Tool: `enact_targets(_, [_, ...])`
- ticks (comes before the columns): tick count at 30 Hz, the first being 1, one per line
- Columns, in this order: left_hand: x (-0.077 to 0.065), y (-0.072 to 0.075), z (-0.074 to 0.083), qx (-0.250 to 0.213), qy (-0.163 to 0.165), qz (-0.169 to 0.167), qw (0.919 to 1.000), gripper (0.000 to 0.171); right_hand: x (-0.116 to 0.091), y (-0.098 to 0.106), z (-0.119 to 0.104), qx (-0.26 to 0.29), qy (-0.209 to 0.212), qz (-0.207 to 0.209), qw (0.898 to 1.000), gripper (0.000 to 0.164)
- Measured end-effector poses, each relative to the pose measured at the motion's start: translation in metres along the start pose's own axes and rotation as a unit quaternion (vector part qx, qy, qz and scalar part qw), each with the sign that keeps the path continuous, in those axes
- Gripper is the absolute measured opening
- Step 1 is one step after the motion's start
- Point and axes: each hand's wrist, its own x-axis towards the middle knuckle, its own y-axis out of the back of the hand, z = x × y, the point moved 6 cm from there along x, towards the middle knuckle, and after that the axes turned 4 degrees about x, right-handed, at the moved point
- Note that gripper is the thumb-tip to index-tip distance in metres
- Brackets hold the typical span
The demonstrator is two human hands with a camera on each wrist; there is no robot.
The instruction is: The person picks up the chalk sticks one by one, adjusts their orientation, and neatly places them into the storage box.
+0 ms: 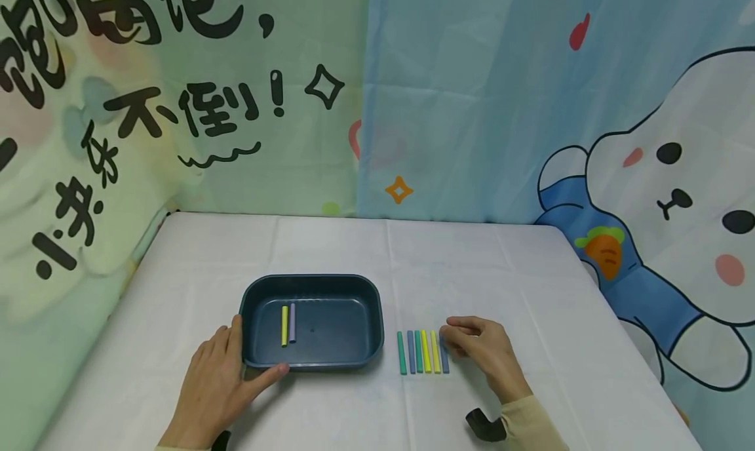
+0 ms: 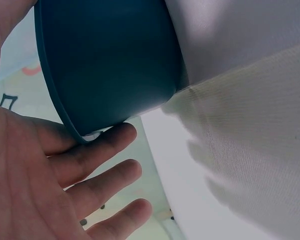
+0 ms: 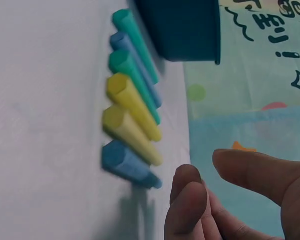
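A dark blue tray [image 1: 336, 330] holds one yellow stick [image 1: 284, 326] and one purple stick [image 1: 292, 323], side by side. My left hand [image 1: 215, 375] rests against the tray's front left corner, thumb along the front and fingers at the left side. In the left wrist view, its fingers [image 2: 102, 155] are spread and fairly straight. Right of the tray lies a row of green, blue and yellow hexagonal chalk-like sticks [image 1: 419, 351]. My right hand [image 1: 486, 349] hovers beside the rightmost blue stick [image 3: 127, 161], thumb and fingertips apart with nothing between them.
A white cloth [image 1: 330, 248] covers the table. Behind it hang printed curtains [image 1: 472, 110] with writing and a cartoon bear. The tray's near end [image 3: 182, 30] rises close to the far end of the row in the right wrist view.
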Motion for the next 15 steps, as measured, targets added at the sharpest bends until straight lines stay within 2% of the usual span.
enact_targets(5, [0.0002, 0.0, -0.0004, 0.002, 0.003, 0.0, 1.0, 0.119, 0.0013, 0.0015, 0.0069, -0.027, 0.0, 0.006, 1.0, 0.044])
enact_targets(15, [0.0004, -0.0017, -0.0007, -0.003, 0.011, -0.012, 0.9999, 0.119, 0.0, 0.0029, 0.0113, -0.129, 0.011, 0.012, 0.992, 0.043])
